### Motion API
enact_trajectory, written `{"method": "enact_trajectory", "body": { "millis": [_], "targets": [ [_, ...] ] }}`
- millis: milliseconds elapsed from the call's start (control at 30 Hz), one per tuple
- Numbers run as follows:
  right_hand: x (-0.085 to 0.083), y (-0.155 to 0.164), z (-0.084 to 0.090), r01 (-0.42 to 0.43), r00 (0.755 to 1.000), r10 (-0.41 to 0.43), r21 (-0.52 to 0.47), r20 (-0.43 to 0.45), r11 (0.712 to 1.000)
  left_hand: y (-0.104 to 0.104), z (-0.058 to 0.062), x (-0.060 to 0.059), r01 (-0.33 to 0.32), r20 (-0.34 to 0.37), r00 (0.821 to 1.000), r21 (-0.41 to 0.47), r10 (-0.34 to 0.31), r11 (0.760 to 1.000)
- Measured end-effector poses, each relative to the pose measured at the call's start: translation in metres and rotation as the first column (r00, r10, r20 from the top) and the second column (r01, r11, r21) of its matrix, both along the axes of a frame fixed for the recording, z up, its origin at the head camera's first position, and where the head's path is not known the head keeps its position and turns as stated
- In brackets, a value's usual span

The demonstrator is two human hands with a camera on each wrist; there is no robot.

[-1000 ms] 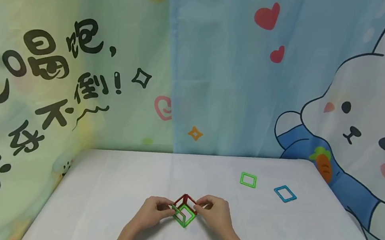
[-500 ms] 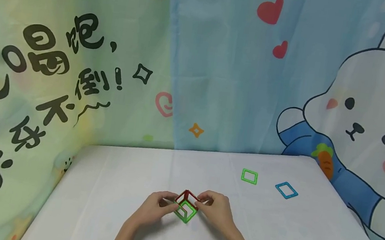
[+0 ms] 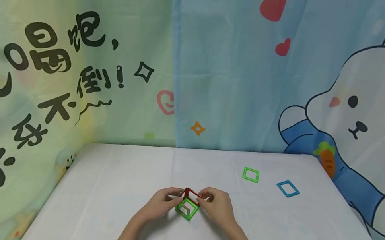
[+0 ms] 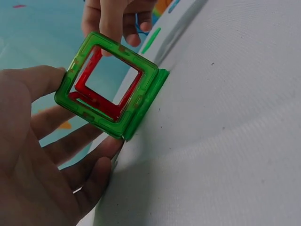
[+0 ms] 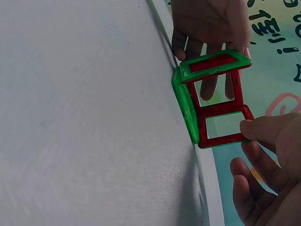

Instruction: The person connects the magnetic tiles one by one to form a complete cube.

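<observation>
- A small magnetic-tile structure (image 5: 218, 109) sits on the white worktop (image 3: 117, 175), between the two hands
- It is built of four see-through square frames, glossy, with rounded corners and hollow centres
- One green tile (image 5: 186, 106) lies flat as the base
- Two deep-red tiles (image 5: 225, 140) stand on it, meeting in an upright corner at the far side
- A second green tile (image 4: 140, 100) stands along the near left edge, pale flecks showing in its rim
- The left hand (image 3: 160, 204) holds the structure's left side, its thumb against the standing green tile
- The right hand (image 3: 219, 207) pinches the right-hand red tile
- Farther right lie a loose green tile (image 3: 250, 179) and a blue tile (image 3: 282, 190), flat and apart
</observation>
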State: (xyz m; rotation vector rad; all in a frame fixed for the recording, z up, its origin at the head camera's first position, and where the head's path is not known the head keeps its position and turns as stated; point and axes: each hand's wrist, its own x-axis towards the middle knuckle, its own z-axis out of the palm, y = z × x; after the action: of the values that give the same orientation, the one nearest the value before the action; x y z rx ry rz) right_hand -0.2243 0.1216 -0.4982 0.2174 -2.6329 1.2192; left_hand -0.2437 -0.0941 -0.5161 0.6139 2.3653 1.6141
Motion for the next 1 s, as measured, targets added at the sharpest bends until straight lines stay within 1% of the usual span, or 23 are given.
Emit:
{"method": "enact_trajectory", "body": {
  "millis": [33, 67, 133, 267, 433, 600, 733, 867, 933, 1000],
  "targets": [
    [0.0, 0.0, 0.0, 0.001, 1.0, -0.001, 0.003, -0.003, 1.0, -0.001, -0.004, -0.003, 0.002, 0.002, 1.0, -0.003, -0.002, 1.0],
    [-0.001, 0.0, 0.0, 0.0, 1.0, 0.0, 0.002, -0.005, 1.0, -0.001, -0.005, -0.004, 0.004, 0.003, 1.0, -0.01, -0.004, 1.0],
    [-0.001, 0.0, 0.001, -0.003, 1.0, 0.003, -0.003, -0.007, 1.0, -0.002, -0.004, -0.006, 0.014, 0.005, 1.0, -0.024, -0.014, 1.0],
    [-0.001, -0.001, 0.002, -0.006, 1.0, 0.006, -0.014, 0.01, 1.0, -0.003, 0.001, -0.009, 0.018, 0.002, 1.0, -0.065, -0.018, 0.998],
    [-0.003, 0.0, 0.0, -0.007, 1.0, 0.008, -0.015, 0.023, 1.0, 0.0, 0.008, -0.018, 0.016, -0.025, 1.0, -0.109, -0.019, 0.994],
    [-0.003, 0.0, -0.002, -0.039, 0.998, 0.04, -0.028, 0.055, 0.999, 0.005, 0.013, -0.028, 0.031, -0.057, 0.998, -0.108, -0.037, 0.994],
    [-0.003, 0.002, -0.003, -0.069, 0.995, 0.072, -0.039, 0.072, 0.997, 0.01, 0.015, -0.034, 0.04, -0.034, 0.998, -0.11, -0.044, 0.993],
    [-0.002, 0.007, -0.002, -0.099, 0.99, 0.103, -0.054, 0.098, 0.994, 0.015, 0.017, -0.037, 0.029, -0.005, 1.0, -0.109, -0.03, 0.994],
    [-0.001, 0.011, -0.001, -0.104, 0.987, 0.111, -0.064, 0.12, 0.993, 0.017, 0.018, -0.038, 0.019, -0.013, 1.0, -0.109, -0.021, 0.994],
    [0.0, 0.016, 0.0, -0.103, 0.984, 0.112, -0.069, 0.141, 0.992, 0.019, 0.018, -0.038, -0.006, -0.024, 1.0, -0.114, 0.003, 0.993]
  ]
}}
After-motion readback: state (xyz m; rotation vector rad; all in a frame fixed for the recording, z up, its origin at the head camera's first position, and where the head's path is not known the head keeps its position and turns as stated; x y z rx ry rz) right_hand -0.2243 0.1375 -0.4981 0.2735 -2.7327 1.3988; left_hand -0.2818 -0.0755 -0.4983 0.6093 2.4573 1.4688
